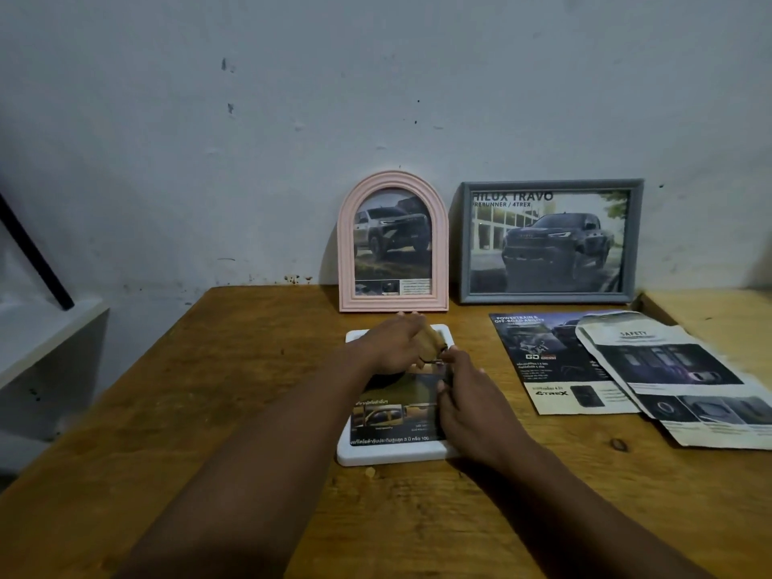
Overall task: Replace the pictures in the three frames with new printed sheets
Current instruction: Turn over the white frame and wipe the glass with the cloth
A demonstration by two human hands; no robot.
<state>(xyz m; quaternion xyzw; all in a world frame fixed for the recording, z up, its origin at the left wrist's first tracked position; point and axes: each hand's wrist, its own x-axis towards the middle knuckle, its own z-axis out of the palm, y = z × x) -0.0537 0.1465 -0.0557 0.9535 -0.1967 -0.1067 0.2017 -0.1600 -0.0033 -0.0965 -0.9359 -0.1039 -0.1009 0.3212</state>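
A white frame [392,453] lies flat on the wooden table [250,369], and a printed car sheet [392,415] shows inside it. My left hand [392,344] reaches over the frame's far half and grips a brown backing piece [432,338] that sticks up there. My right hand [468,407] rests along the frame's right edge. Its fingertips pinch a small dark metal tab [432,361] beside the left hand. A pink arched frame [346,244] and a grey rectangular frame [635,244] stand against the wall, each with a truck picture inside.
Two loose printed sheets lie on the table to the right: a dark brochure page [543,361] and a crumpled "SAFETY" sheet [676,378] overlapping it. A white shelf [46,340] with a black rod stands at the left. The table's right section has a seam [643,302].
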